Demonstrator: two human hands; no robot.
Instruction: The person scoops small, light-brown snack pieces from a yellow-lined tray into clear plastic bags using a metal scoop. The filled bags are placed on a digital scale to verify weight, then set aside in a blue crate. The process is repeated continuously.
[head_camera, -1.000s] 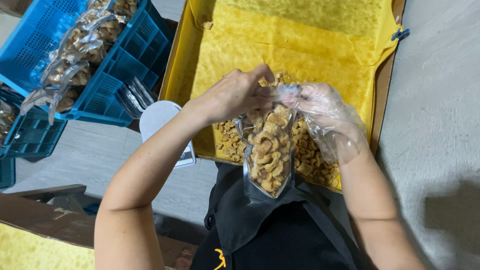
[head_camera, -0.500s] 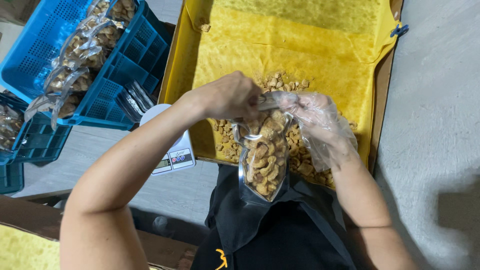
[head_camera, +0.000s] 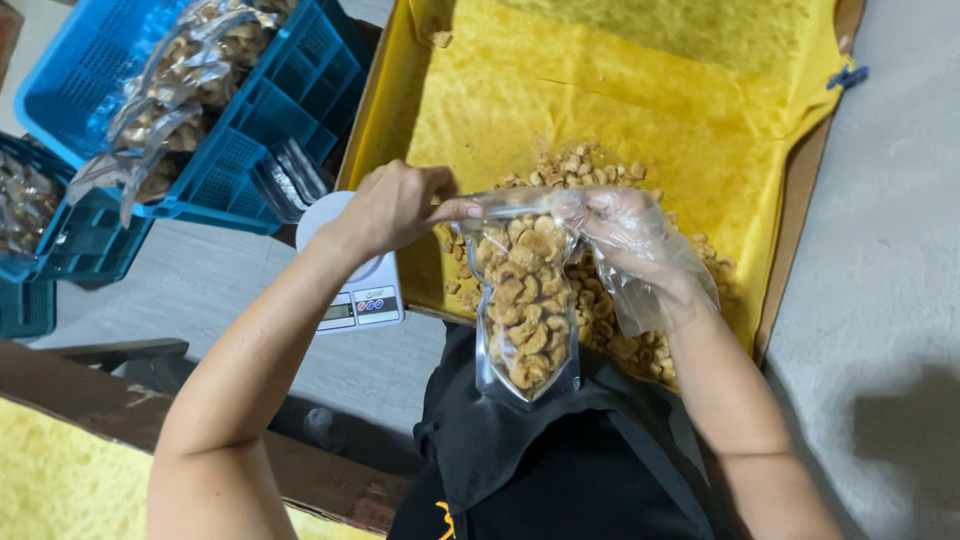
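A clear pouch (head_camera: 525, 300) full of golden snack pieces is gripped at its top edge by the bare left hand (head_camera: 392, 205) and by the right hand (head_camera: 630, 235), which is covered with a thin plastic glove. The pouch is held upright above the near edge of a yellow-lined tray (head_camera: 700, 90) with loose snacks (head_camera: 600, 170). A small white scale (head_camera: 358, 295) and a blue crate (head_camera: 255, 120) of filled bags are seen at the left.

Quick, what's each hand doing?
Left hand: closed, pinching the clear plastic pouch of golden fried snacks.
Right hand, in a clear plastic glove: closed on the pouch's top.
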